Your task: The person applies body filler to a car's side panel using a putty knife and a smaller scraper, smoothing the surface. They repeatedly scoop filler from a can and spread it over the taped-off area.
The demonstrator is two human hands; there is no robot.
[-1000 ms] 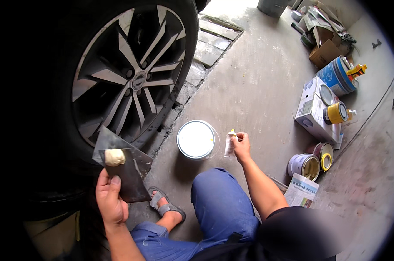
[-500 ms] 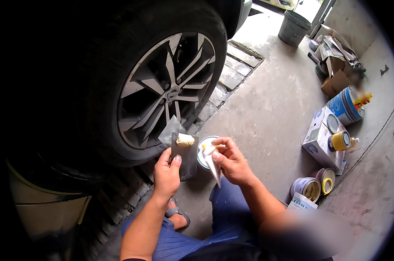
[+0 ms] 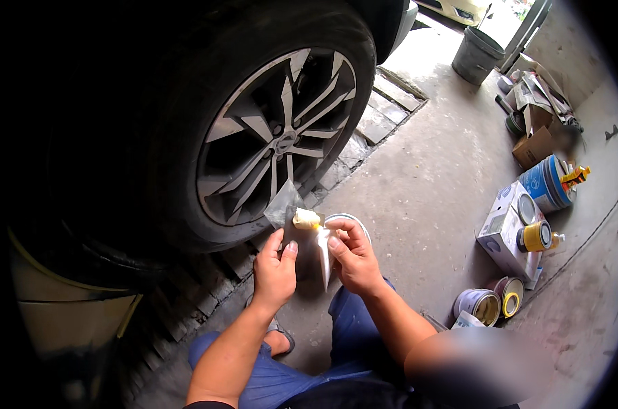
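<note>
My left hand (image 3: 275,273) grips a dark flat mixing plate (image 3: 307,253), thumb on its face. A cream lump of putty (image 3: 305,218) sits near the plate's upper end. A translucent sheet (image 3: 283,204) sticks out behind the plate. Closed around a pale, tapering putty spreader (image 3: 324,262), my right hand (image 3: 356,262) has brought its upper end against the putty. A yellow dab (image 3: 318,227) shows where the two meet. Partly hidden behind my right fingers is a round can (image 3: 367,230), its rim showing.
A car wheel (image 3: 285,140) stands close ahead on the left. To the right are a white box (image 3: 498,232), a yellow can (image 3: 535,236), a blue bucket (image 3: 546,184) and open tins (image 3: 483,308). A dark bucket (image 3: 477,56) stands far off.
My right hand has moved the spreader leftward, from above the can to the putty on the plate. The plate has shifted slightly right in view, as have the surroundings.
</note>
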